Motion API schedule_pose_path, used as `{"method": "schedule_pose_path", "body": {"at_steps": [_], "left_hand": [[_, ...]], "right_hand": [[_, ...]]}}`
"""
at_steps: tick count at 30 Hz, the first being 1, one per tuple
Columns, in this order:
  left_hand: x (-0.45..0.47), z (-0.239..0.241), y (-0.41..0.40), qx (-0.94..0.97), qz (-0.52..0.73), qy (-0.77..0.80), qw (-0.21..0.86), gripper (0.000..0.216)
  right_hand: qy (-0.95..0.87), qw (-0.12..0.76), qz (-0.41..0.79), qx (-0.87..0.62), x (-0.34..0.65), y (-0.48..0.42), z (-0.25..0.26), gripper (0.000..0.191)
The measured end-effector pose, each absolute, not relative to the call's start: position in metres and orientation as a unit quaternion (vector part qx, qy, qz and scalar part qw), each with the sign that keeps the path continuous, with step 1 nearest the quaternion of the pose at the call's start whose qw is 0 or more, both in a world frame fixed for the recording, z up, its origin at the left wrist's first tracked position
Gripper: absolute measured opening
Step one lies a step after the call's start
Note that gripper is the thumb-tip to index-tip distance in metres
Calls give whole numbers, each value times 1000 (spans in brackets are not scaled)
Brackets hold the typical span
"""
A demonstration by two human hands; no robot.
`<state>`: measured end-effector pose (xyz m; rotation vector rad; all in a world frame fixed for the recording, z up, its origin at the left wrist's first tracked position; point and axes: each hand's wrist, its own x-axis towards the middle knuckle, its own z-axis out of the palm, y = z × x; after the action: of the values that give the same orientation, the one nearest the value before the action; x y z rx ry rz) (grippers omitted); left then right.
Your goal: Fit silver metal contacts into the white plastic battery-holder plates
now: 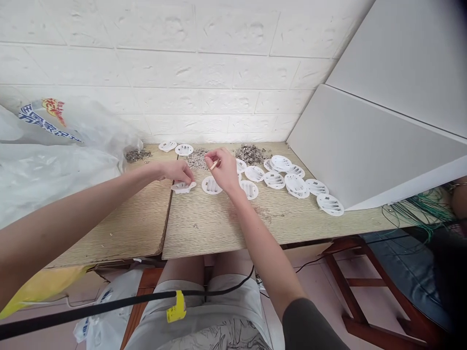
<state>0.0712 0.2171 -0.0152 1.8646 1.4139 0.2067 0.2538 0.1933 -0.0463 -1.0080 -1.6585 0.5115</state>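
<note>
My left hand (177,171) is closed, with thumb and fingertips on the edge of a white plastic piece (181,187) low over the table. My right hand (224,167) is closed around a short pale stick (215,165), next to a heap of tiny metal parts (197,159). What the fingertips of the right hand pinch is too small to tell. Just below that hand lies a round white plastic disc (211,185) with slots. Further slotted discs (274,180) spread to the right, some overlapping. Two more white pieces (184,149) lie near the wall.
A darker heap of small metal parts (251,154) lies at the back. Plastic bags (54,170) cover the left side. Grey panels (383,131) lean at right, by green wires (419,209). A black cable (127,307) crosses in front of my lap.
</note>
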Motion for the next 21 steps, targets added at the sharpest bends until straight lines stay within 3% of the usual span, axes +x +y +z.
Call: {"method": "schedule_pose_path", "body": {"at_steps": [2, 9, 21], "left_hand": [[73, -12, 219, 747, -15, 536, 392, 9], [69, -13, 219, 773, -37, 486, 407, 14], [66, -27, 210, 756, 49, 490, 431, 11]], "right_hand": [[-698, 535, 213, -425, 254, 194, -47, 7], [-709, 522, 210, -425, 252, 194, -47, 7], [-711, 523, 207, -422, 252, 195, -50, 7]]}}
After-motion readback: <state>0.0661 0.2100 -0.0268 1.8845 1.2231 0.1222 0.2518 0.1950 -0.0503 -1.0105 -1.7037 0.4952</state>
